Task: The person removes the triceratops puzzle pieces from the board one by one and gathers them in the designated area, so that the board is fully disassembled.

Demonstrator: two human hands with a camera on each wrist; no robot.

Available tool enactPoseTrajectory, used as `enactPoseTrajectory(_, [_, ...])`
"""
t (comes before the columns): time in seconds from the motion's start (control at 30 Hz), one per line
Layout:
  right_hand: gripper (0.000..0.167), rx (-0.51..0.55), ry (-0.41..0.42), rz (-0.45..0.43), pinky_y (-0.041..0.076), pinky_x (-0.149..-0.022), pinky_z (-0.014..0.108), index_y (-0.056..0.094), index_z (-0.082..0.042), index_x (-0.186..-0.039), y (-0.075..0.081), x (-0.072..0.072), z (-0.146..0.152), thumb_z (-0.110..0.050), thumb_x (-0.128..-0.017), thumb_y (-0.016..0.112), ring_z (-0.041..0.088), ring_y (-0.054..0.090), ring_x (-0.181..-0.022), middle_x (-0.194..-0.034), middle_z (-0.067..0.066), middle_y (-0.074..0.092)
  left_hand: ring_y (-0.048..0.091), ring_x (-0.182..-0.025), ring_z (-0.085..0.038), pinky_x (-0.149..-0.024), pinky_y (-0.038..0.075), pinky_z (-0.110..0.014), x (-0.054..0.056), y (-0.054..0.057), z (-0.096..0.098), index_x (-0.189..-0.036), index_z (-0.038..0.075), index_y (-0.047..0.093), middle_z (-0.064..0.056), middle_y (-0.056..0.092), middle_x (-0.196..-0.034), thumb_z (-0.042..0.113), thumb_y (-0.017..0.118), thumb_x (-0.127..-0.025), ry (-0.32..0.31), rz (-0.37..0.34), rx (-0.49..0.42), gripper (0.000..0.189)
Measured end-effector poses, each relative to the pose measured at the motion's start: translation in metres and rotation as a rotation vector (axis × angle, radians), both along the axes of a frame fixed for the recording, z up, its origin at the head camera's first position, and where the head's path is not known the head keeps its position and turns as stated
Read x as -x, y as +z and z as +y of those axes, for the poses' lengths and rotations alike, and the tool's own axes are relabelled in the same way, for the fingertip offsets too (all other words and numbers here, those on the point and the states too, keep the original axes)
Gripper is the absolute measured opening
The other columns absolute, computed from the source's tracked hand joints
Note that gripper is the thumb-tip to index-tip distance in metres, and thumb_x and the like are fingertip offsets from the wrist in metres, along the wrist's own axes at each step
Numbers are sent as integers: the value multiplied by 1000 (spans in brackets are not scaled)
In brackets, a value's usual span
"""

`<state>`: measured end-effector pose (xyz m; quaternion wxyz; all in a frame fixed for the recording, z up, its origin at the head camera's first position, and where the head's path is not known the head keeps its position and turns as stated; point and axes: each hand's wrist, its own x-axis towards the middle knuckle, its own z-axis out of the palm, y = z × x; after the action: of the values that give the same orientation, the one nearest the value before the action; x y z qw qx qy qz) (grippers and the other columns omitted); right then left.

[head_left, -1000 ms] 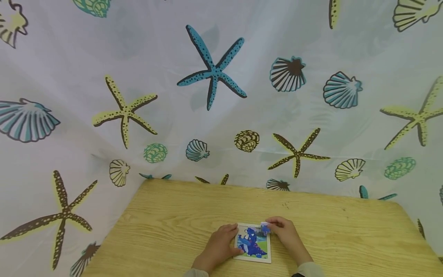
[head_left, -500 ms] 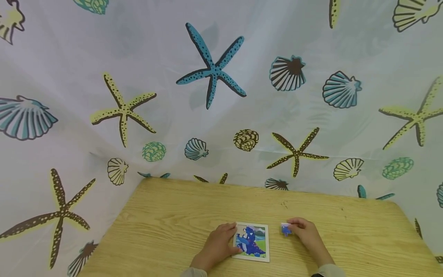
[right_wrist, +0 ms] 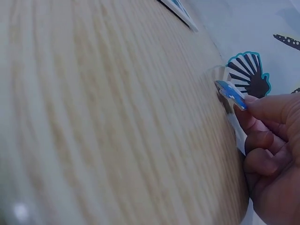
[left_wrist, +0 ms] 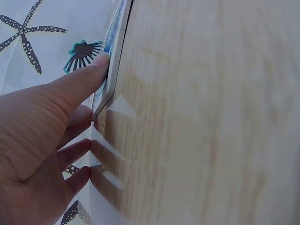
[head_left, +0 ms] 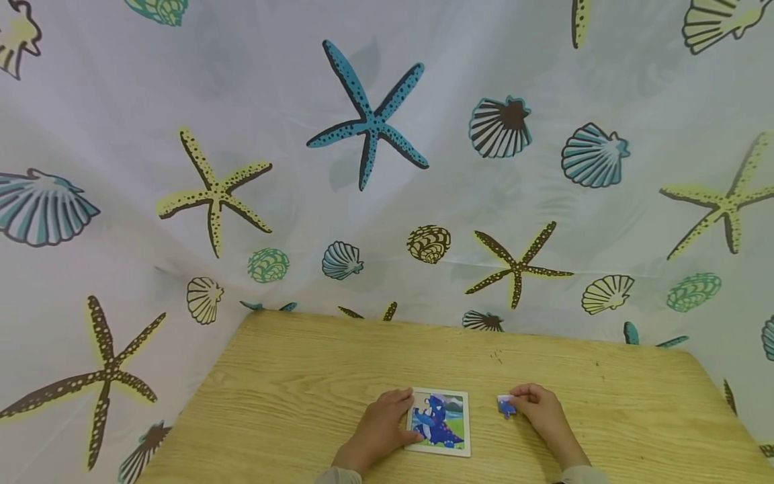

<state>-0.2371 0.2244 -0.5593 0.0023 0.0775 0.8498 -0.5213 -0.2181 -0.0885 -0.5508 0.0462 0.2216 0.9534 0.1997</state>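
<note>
A small jigsaw puzzle (head_left: 440, 423) in a white frame lies on the table, its picture a blue dinosaur against green and mountains. A pale patch shows at its upper left corner. My left hand (head_left: 381, 427) holds the puzzle at its left side, thumb on the face near the front corner and fingers along the edge; the left wrist view shows the thumb (left_wrist: 89, 77) over the white rim. To the right of the frame, my right hand (head_left: 544, 415) pinches a blue puzzle piece (head_left: 505, 405) between thumb and forefinger. In the right wrist view the piece (right_wrist: 231, 94) is tilted, close over the wood.
The wood-grain table (head_left: 314, 363) extends around both hands. Behind and beside it hangs a white sheet (head_left: 272, 87) printed with starfish and shells. A corner of the white puzzle frame (right_wrist: 183, 16) shows at the top of the right wrist view.
My right hand has carried the piece from over the puzzle's upper right corner out to the right, and the piece has turned a little. The left hand stays on the frame.
</note>
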Motion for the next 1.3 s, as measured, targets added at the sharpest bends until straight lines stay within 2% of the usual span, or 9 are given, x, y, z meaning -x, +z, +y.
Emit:
enactPoseTrajectory(0.27, [12, -104, 15, 45, 47, -67, 22, 70, -2, -94, -2, -1, 0, -10, -84, 70, 11, 56, -77, -84, 1, 66, 42, -130, -27, -101, 39, -47, 1, 0, 0, -135, 6, 53, -5, 48, -141, 45, 74, -77, -1, 2, 7, 72])
enactPoseTrajectory(0.6, [20, -116, 24, 28, 46, -66, 22, 68, 0, -97, 1, -3, 1, -16, -85, 70, 12, 55, -78, -86, 1, 65, 42, -130, -27, -101, 39, -47, 0, 2, -1, -135, 6, 53, -4, 48, -142, 46, 73, -78, -1, -5, 1, 73])
enactPoseTrajectory(1.03, [22, -40, -4, -4, 47, -70, 21, 68, 0, -100, 0, -3, 1, -17, -86, 69, 12, 55, -82, -92, 3, 66, 42, -130, -27, -101, 40, -48, -2, 6, -1, -135, 6, 53, -5, 48, -141, 45, 74, -77, 2, 1, -13, 73])
enactPoseTrajectory(1.3, [22, 86, 0, 2, 49, -71, 19, 67, 3, -104, 1, 0, -5, -12, -88, 66, 11, 57, -85, -98, 6, 67, 42, -130, -27, -101, 40, -48, -2, 5, -1, -135, 6, 53, -5, 48, -141, 46, 74, -77, 6, -2, -10, 73])
